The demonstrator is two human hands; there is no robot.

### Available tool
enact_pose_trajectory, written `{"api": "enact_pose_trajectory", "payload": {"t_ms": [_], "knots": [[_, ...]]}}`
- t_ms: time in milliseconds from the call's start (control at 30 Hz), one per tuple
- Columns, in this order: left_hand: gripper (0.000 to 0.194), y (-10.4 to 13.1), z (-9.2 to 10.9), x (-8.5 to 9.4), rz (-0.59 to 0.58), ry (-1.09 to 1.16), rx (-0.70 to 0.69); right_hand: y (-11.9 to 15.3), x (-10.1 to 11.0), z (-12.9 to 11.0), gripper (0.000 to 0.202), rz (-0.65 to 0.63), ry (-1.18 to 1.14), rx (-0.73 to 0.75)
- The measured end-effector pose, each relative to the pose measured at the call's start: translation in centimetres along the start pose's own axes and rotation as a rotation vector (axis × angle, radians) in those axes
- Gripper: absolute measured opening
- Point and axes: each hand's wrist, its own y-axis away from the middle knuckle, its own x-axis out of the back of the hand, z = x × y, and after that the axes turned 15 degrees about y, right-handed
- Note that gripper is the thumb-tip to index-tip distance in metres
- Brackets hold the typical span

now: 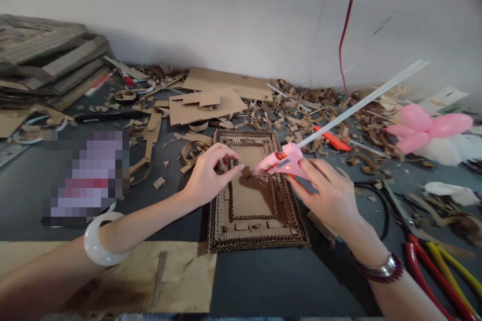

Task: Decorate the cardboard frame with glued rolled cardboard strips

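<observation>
A pink glue gun (286, 161) with a long translucent glue stick (361, 105) rising from its back is held in my right hand (331, 193), its nozzle pointing left. Below it lies a rectangular cardboard frame (259, 233) with corrugated, layered borders and a flat inner panel (253, 198). My left hand (213, 173) hovers over the frame's left side, thumb and index finger curved toward each other with a gap between the tips, close to the nozzle. No object shows between those fingertips.
Cardboard scraps (263, 115) cover the back of the table (248, 286). Red-handled scissors (425, 271) and pink balloons (429, 125) are at right. An orange cutter (331, 139) lies behind the glue gun. Stacked cardboard (48, 60) stands back left; brown paper (181, 281) lies front left.
</observation>
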Motion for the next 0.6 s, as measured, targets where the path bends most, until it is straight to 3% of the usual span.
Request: {"api": "enact_pose_trajectory", "payload": {"t_ms": [600], "knots": [[0.006, -0.04, 0.03, 0.01, 0.010, -0.014, -0.030, -0.22, -0.17, -0.15, 0.022, 0.037, 0.047, -0.009]]}}
